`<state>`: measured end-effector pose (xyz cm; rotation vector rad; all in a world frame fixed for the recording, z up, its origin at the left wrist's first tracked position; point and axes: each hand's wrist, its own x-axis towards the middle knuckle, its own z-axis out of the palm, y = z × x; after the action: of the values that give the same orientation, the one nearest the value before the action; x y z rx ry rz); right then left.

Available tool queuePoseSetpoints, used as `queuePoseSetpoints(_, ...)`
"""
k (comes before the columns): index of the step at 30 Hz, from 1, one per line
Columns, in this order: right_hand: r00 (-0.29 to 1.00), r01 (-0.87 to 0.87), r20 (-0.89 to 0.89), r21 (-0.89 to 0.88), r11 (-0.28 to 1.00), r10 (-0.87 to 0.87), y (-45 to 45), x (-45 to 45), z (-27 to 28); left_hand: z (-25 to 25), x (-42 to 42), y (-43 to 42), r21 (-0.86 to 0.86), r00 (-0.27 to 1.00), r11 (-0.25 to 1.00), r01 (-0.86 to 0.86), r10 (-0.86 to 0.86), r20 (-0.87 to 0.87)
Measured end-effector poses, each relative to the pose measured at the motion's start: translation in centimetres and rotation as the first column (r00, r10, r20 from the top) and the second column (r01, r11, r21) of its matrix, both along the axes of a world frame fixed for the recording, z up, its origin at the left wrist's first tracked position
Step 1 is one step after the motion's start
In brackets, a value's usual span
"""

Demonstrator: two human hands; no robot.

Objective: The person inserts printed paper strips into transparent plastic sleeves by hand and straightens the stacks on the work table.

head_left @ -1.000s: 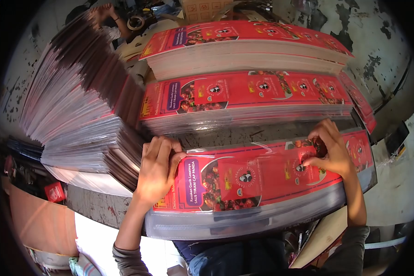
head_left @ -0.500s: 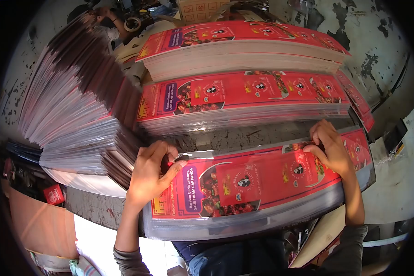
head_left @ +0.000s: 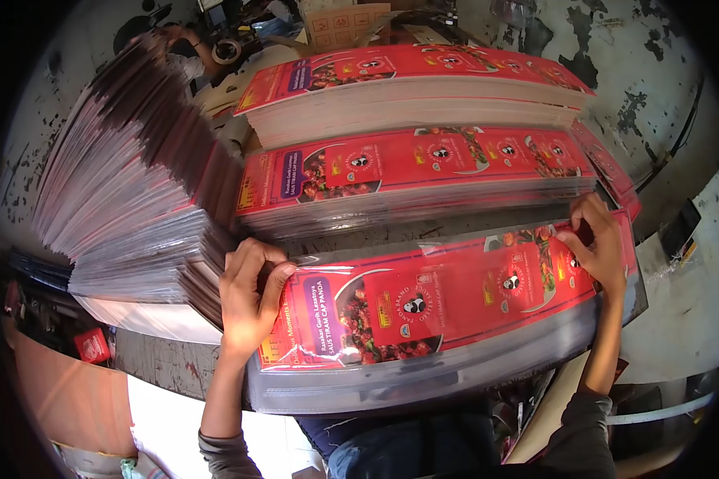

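A long red printed sheet (head_left: 455, 299) with food pictures and panda logos lies across the front of the table, with a glossy clear film over it. Beneath it shows a stack of clear plastic sleeves (head_left: 431, 382). My left hand (head_left: 250, 295) pinches the sheet's far left corner between thumb and fingers. At the far edge on the right, my right hand (head_left: 599, 246) has its thumb and curled fingers closed on the sheet and film.
Behind lie two stacks of similar red sheets, a middle stack (head_left: 407, 168) and a taller far stack (head_left: 423, 104). A high, fanned pile of sleeved sheets (head_left: 136, 191) leans at the left. A small red box (head_left: 93, 345) sits low at left. Another person's arm (head_left: 204, 54) shows behind.
My right hand has slid rightward along the sheet's far edge. My left hand has shifted slightly left and up at the corner, and glare now shows on the film there. The view has moved slightly.
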<state>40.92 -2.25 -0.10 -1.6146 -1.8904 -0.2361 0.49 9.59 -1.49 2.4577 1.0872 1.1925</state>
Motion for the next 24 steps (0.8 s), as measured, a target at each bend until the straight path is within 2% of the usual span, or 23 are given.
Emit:
queuePoseSetpoints(2,0.997,0.078,-0.027,0.026,0.997,-0.077,-0.1,0.8,-0.1,0.0,-0.2,0.0,0.022,0.999,0.999,-0.024,0.023,0.042)
queuePoseSetpoints(9,0.994,0.083,0.062,0.027,0.996,-0.085,-0.2,0.9,-0.5,0.0,-0.4,-0.1,0.016,0.998,0.999,-0.034,0.033,0.050)
queuePoseSetpoints(12,0.993,0.115,0.030,0.035,0.993,-0.116,-0.1,0.6,-0.9,0.1,-0.6,-0.1,0.009,0.999,0.999,-0.031,0.030,0.034)
queuePoseSetpoints(16,0.983,0.180,0.030,0.067,0.981,-0.182,-0.1,0.2,-1.0,0.3,-1.1,0.0,-0.106,0.999,0.994,-0.012,0.017,0.049)
queuePoseSetpoints(17,0.977,0.201,0.045,0.123,0.972,-0.208,0.0,0.4,-1.2,0.3,-1.2,0.0,-0.150,0.998,0.989,0.018,-0.009,0.057)
queuePoseSetpoints(20,0.964,0.243,0.053,0.220,0.945,-0.260,0.0,0.9,-1.2,1.0,-0.8,0.1,-0.137,0.992,0.986,0.100,-0.087,0.094)
queuePoseSetpoints(22,0.957,0.262,0.053,0.263,0.929,-0.285,-0.1,1.3,-0.9,0.9,-0.7,0.1,-0.137,0.989,0.986,0.095,-0.077,0.128)
queuePoseSetpoints(24,0.971,0.210,0.041,0.326,0.922,-0.236,0.0,1.6,-0.8,0.0,-0.9,0.4,-0.045,0.971,0.998,0.052,-0.040,0.235)
